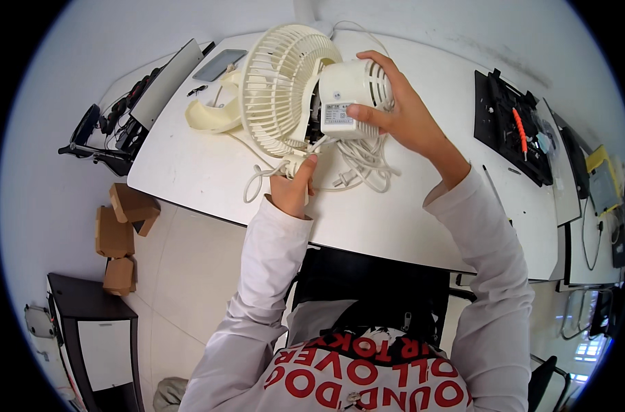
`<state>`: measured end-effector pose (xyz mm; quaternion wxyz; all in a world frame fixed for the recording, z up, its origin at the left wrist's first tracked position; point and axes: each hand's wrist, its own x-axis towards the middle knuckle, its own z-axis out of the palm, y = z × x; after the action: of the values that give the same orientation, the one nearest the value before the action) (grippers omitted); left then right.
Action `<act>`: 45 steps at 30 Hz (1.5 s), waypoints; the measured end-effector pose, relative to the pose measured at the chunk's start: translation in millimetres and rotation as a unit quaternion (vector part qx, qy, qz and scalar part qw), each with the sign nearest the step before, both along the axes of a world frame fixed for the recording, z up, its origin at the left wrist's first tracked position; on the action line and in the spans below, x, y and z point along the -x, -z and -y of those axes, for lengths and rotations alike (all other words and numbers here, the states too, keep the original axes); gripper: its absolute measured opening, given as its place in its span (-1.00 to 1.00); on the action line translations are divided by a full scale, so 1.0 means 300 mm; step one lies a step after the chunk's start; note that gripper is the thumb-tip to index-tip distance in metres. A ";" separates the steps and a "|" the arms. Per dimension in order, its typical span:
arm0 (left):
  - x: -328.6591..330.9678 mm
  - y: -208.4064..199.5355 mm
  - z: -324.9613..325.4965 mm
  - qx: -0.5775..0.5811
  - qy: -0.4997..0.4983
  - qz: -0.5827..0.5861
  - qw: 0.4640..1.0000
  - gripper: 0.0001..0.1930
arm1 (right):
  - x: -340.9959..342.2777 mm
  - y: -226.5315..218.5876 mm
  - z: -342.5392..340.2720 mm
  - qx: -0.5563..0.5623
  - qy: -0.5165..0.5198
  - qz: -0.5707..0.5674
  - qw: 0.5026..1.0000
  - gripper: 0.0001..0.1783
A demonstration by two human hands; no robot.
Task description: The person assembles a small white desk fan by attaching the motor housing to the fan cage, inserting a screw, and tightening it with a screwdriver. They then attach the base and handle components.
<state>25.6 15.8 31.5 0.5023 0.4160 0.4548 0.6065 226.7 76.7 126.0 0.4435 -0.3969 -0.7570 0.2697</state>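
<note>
A cream electric fan with a round slatted grille (279,89) is tilted on the white table. My right hand (410,113) wraps round the back of its motor housing (340,82), thumb by the label and fingers over the vented end. A dark gap shows between the housing and the grille, with parts inside it. My left hand (293,185) is closed round a small cream part (295,163) beneath the fan; its exact kind is unclear. A bundled white power cord (360,163) with its plug lies below the housing. A curved cream piece (209,118) rests left of the grille.
A grey tray (220,65) lies at the back left, near a laptop-like panel (167,86). On the right, a black tool case (511,127) holds an orange-handled tool (519,130). Cardboard boxes (114,230) and a dark cabinet (96,323) stand at the lower left.
</note>
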 end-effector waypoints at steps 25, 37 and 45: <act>0.052 0.051 -0.008 -0.001 0.164 0.158 0.974 -0.57 | 0.039 -0.058 0.095 -0.119 -0.022 -0.070 0.990 0.08; 0.062 0.013 0.047 0.026 0.180 0.270 0.946 -0.68 | 0.101 -0.095 0.183 -0.274 -0.056 -0.099 0.955 -0.01; 0.092 0.057 0.041 -0.047 0.259 0.293 0.919 -0.67 | 0.078 -0.097 0.196 -0.277 -0.141 -0.114 0.944 0.06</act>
<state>-1.9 3.4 14.3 0.7322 0.3462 0.1349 0.5708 203.4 18.0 155.0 0.5765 -0.1146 -0.7946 0.1524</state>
